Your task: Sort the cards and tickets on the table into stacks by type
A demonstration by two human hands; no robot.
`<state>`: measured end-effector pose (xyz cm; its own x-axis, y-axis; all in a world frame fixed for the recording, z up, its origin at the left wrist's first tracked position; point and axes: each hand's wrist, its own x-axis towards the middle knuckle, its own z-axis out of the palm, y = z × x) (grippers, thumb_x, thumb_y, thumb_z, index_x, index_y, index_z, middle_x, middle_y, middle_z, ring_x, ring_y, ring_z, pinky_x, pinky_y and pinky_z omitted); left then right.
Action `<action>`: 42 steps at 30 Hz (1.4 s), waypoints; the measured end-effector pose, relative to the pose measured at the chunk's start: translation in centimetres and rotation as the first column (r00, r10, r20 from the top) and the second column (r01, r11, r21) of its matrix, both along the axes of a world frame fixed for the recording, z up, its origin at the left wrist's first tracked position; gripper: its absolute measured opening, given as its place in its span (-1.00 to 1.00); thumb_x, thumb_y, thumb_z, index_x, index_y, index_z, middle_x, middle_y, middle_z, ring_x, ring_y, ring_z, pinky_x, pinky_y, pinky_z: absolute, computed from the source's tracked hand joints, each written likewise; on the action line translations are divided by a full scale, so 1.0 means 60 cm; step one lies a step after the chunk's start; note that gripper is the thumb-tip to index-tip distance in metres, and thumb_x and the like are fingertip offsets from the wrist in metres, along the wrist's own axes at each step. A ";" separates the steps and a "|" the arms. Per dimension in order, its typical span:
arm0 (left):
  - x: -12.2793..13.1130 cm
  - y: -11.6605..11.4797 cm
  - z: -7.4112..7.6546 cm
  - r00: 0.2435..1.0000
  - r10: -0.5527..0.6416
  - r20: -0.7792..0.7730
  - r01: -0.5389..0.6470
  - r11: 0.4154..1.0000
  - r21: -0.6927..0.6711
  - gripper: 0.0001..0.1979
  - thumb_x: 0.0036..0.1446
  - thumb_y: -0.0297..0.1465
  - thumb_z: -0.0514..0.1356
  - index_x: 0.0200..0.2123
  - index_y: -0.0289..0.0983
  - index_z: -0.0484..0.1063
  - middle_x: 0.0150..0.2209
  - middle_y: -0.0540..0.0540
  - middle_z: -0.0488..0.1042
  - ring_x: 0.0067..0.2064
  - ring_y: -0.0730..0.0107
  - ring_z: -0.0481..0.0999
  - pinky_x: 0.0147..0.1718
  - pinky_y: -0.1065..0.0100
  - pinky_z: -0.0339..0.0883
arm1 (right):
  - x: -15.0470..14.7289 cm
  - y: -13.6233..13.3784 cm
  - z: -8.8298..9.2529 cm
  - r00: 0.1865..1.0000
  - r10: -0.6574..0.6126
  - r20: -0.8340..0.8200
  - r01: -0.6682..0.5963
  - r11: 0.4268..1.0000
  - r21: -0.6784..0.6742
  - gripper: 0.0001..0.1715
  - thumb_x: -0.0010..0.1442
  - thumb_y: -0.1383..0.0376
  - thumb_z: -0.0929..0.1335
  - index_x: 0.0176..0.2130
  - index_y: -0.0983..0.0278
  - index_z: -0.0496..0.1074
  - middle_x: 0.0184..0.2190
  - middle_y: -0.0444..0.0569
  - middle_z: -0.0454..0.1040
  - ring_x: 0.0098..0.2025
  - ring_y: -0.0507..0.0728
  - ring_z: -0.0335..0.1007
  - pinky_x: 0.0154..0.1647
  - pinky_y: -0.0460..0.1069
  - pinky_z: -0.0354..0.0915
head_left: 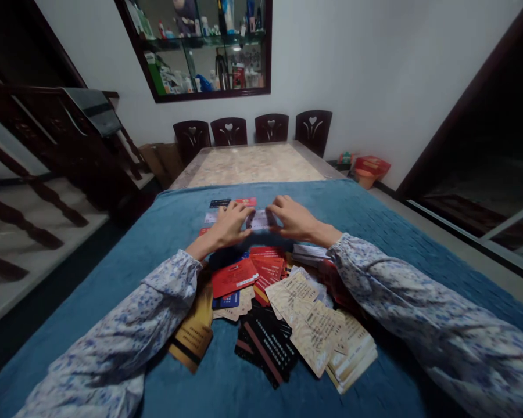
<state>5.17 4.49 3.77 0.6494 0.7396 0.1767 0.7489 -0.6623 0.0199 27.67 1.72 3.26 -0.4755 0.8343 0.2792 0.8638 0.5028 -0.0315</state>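
Note:
A pale card (260,219) is held between both hands above the blue cloth (375,226). My left hand (227,225) pinches its left end and my right hand (291,217) grips its right end. Both arms wear floral sleeves. A few cards lie laid out just beyond the hands: a dark card (219,203), a red card (246,201) and a pale card (210,217). Nearer me sits a loose heap of cards (270,302) in red, black, beige and gold.
The blue cloth covers the near half of a long table; bare marble top (253,165) lies beyond. Several dark chairs (253,130) stand at the far end under a glass cabinet (204,46). A wooden staircase (47,151) rises on the left.

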 end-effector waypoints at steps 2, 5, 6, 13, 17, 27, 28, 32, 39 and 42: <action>-0.018 0.005 0.005 0.999 0.016 -0.034 -0.016 1.000 0.014 -0.50 0.18 -0.32 0.28 0.18 -0.21 0.38 0.17 -0.29 0.42 0.20 -0.11 0.28 0.07 -0.05 0.22 | -0.016 0.010 0.005 1.000 0.019 0.007 -0.019 1.000 -0.015 -0.57 0.21 0.21 0.47 0.04 0.30 0.45 0.00 0.18 0.38 0.01 0.29 0.27 -0.06 0.08 0.26; -0.045 0.012 0.013 0.997 0.035 -0.067 -0.033 0.999 0.031 -0.54 0.19 -0.32 0.26 0.17 -0.18 0.39 0.17 -0.26 0.44 0.20 -0.09 0.28 0.07 -0.04 0.22 | -0.043 0.024 0.014 0.999 0.046 0.009 -0.045 0.998 -0.036 -0.58 0.21 0.25 0.46 0.05 0.30 0.44 0.01 0.16 0.38 0.02 0.27 0.28 -0.04 0.07 0.28; -0.053 0.014 0.015 0.996 0.042 -0.076 -0.040 0.999 0.030 -0.55 0.19 -0.32 0.26 0.16 -0.19 0.40 0.17 -0.26 0.44 0.20 -0.09 0.28 0.06 -0.03 0.22 | -0.052 0.029 0.017 0.999 0.051 0.009 -0.050 0.998 -0.044 -0.58 0.21 0.27 0.46 0.05 0.31 0.45 0.01 0.17 0.38 0.02 0.27 0.29 -0.03 0.07 0.28; -0.108 0.037 0.027 0.989 0.101 -0.112 -0.101 0.995 0.003 -0.57 0.21 -0.32 0.24 0.16 -0.22 0.42 0.15 -0.28 0.46 0.20 -0.12 0.31 0.06 -0.04 0.25 | -0.119 0.068 0.030 0.997 0.069 0.024 -0.067 0.994 -0.089 -0.62 0.21 0.35 0.44 0.03 0.41 0.48 0.04 0.24 0.40 0.05 0.28 0.35 0.03 0.07 0.30; -0.133 0.054 0.024 0.979 0.140 -0.151 -0.142 0.990 -0.006 -0.59 0.22 -0.33 0.21 0.14 -0.22 0.44 0.14 -0.29 0.47 0.17 -0.11 0.37 0.05 -0.02 0.30 | -0.149 0.091 0.026 0.995 0.090 0.033 -0.087 0.992 -0.097 -0.65 0.22 0.32 0.44 0.00 0.40 0.50 0.01 0.24 0.43 0.03 0.28 0.39 0.01 0.06 0.33; -0.162 0.107 -0.005 0.959 0.207 -0.194 -0.222 0.973 -0.057 -0.60 0.18 -0.35 0.20 0.09 -0.27 0.46 0.14 -0.29 0.47 0.16 -0.06 0.45 0.03 0.10 0.41 | -0.194 0.144 -0.007 0.997 0.067 0.040 -0.060 0.985 -0.162 -0.59 0.27 0.31 0.44 0.08 0.44 0.49 0.09 0.33 0.46 0.08 0.28 0.49 0.07 0.01 0.34; -0.164 0.114 -0.009 0.959 0.205 -0.198 -0.220 0.974 -0.060 -0.60 0.17 -0.35 0.20 0.08 -0.27 0.46 0.12 -0.28 0.48 0.14 -0.03 0.48 0.02 0.15 0.41 | -0.198 0.149 -0.010 0.997 0.060 0.043 -0.052 0.985 -0.167 -0.59 0.27 0.31 0.45 0.07 0.44 0.49 0.09 0.32 0.47 0.08 0.28 0.50 0.06 0.00 0.35; -0.170 0.147 -0.028 0.962 0.196 -0.189 -0.213 0.974 -0.076 -0.64 0.13 -0.35 0.24 0.01 -0.27 0.50 0.04 -0.25 0.53 0.06 0.05 0.54 0.00 0.25 0.42 | -0.208 0.165 -0.018 0.997 0.061 0.055 -0.050 0.982 -0.180 -0.64 0.27 0.32 0.44 0.04 0.43 0.53 0.08 0.31 0.51 0.08 0.27 0.51 0.04 -0.03 0.36; -0.170 0.180 -0.050 0.967 0.176 -0.184 -0.195 0.977 -0.088 -0.68 0.05 -0.42 0.26 -0.09 -0.30 0.54 -0.02 -0.26 0.56 0.01 0.06 0.57 -0.01 0.29 0.43 | -0.212 0.186 -0.037 0.998 0.049 0.032 -0.042 0.982 -0.184 -0.64 0.24 0.33 0.46 0.02 0.40 0.56 0.07 0.29 0.56 0.08 0.27 0.53 0.04 -0.03 0.36; -0.168 0.184 -0.054 0.962 0.180 -0.204 -0.202 0.975 -0.093 -0.69 0.05 -0.45 0.24 -0.09 -0.31 0.54 -0.03 -0.27 0.56 -0.01 0.07 0.58 -0.04 0.31 0.43 | -0.212 0.190 -0.043 0.998 0.047 0.028 -0.041 0.979 -0.198 -0.64 0.24 0.34 0.46 0.02 0.41 0.57 0.06 0.28 0.57 0.07 0.24 0.53 0.02 -0.06 0.35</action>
